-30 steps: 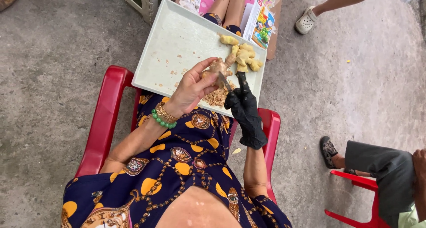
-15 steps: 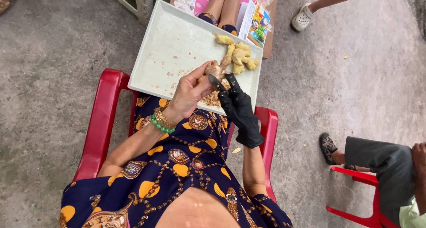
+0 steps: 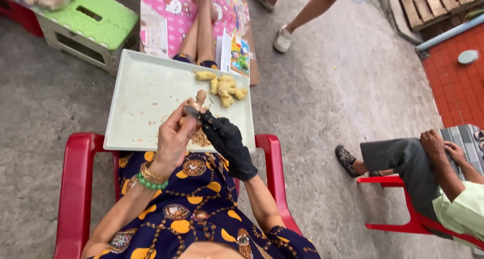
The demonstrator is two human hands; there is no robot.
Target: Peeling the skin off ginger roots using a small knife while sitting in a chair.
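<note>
While my left hand grips the ginger root upright for scraping, my gloved right hand clamps what looks like a knife. Peeled pieces sit at two o'clock on the tray.

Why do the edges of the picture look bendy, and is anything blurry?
In the head view, a wide lens curves the edges; soft daylight makes only faint shadows; the tray and ginger pieces look sharp; the left hand and gloved right hand are slightly soft.

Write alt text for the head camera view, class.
A seated person's bare left hand holds a knobbly beige ginger root while the black-gloved right hand scrapes it over a pale rectangular plastic tray holding peeled yellow ginger pieces.
</note>
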